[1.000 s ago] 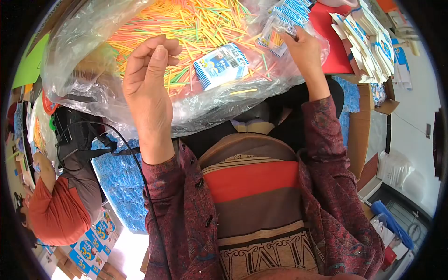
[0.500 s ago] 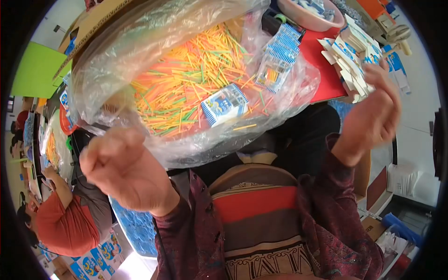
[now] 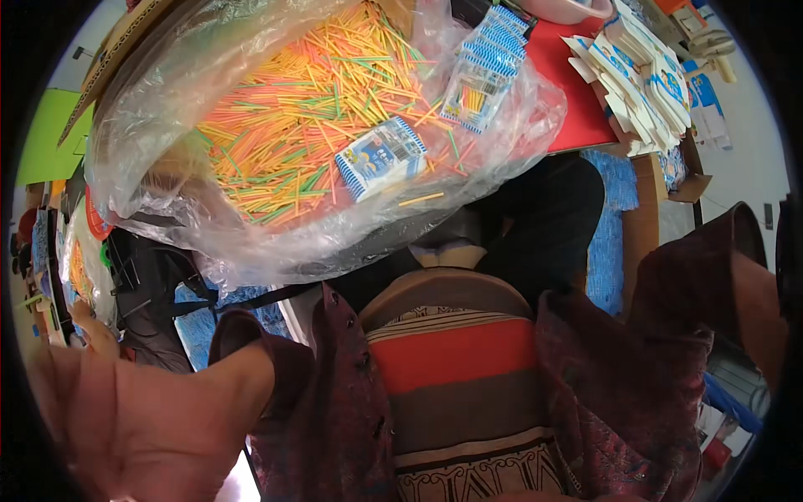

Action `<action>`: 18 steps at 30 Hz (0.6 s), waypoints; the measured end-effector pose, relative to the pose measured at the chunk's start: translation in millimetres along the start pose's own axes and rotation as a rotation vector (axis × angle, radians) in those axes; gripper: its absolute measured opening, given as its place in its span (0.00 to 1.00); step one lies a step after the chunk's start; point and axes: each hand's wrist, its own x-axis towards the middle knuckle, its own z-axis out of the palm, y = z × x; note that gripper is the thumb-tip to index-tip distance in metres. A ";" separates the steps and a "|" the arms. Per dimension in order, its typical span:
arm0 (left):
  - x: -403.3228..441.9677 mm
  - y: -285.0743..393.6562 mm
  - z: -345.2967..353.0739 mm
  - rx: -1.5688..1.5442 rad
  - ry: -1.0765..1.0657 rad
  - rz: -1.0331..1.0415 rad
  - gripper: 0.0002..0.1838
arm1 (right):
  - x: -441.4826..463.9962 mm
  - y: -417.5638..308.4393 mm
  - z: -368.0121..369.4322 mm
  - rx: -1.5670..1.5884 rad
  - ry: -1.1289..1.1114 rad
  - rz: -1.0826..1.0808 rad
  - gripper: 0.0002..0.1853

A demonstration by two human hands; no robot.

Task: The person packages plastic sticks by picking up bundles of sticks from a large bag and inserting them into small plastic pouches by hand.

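Observation:
My left hand (image 3: 138, 422) is large and close at the lower left, palm showing, with its fingers lost in the dark edge of the view. Of my right hand (image 3: 757, 314) only a strip of skin beyond the sleeve shows at the right edge; its fingers are hidden. Both hands are apart from the clear plastic bag (image 3: 309, 263) in front of me. Inside the bag lie many thin yellow, orange and green sticks (image 3: 326, 109). A blue-and-white packet (image 3: 381, 159) rests on the sticks, and a row of overlapping striped packets (image 3: 485, 71) lies on the bag's right side.
Folded white-and-blue cartons (image 3: 640, 79) are stacked at the right of the red surface (image 3: 556, 75). A pink basin (image 3: 573, 8) stands at the back. Cardboard (image 3: 104, 63) rises at the far left. Another person's hand (image 3: 94, 330) shows at the left.
Both my hands have moved outward and down towards the left and right edges. The bag and packets sit slightly higher and further left in view.

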 end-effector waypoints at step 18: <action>-0.9 -7.2 -8.6 0.045 -0.112 -0.030 0.11 | 14.3 -0.8 -12.1 -0.009 -0.085 0.036 0.18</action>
